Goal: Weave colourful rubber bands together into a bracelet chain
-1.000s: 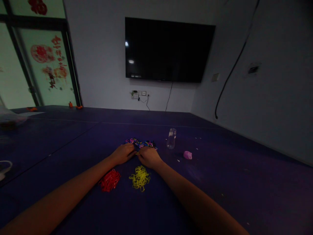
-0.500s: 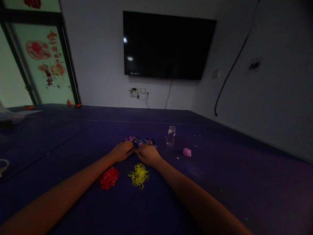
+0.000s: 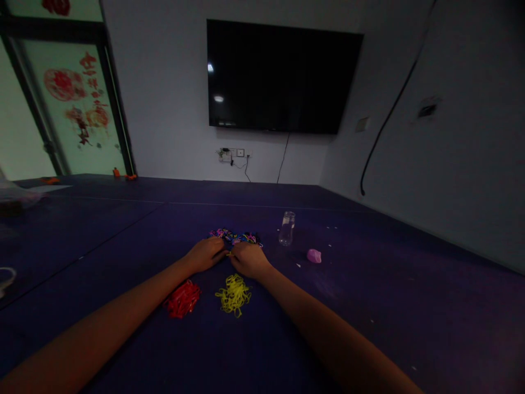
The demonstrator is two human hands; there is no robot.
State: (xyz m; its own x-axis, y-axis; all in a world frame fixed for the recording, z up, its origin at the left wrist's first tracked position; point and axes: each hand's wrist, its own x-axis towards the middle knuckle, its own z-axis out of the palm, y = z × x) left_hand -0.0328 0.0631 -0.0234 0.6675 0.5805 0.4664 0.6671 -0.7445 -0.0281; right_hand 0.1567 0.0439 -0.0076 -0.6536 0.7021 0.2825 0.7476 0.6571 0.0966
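My left hand (image 3: 206,254) and my right hand (image 3: 248,259) nearly meet at the near edge of a mixed pile of coloured bands (image 3: 234,237). A small yellow band (image 3: 229,254) shows between their fingertips, pinched by my right hand; the left fingers are closed at its other side. A heap of red bands (image 3: 183,299) lies below my left hand, beside the forearm. Nearer to me than my right hand is a heap of yellow bands (image 3: 233,295). Part of the mixed pile is hidden behind both hands.
On the purple table (image 3: 262,350), a clear jar (image 3: 286,228) stands upright right of the mixed pile. A pink lump (image 3: 314,255) lies beyond it to the right. A white looped object (image 3: 6,279) and a plastic bag (image 3: 18,194) are at the far left.
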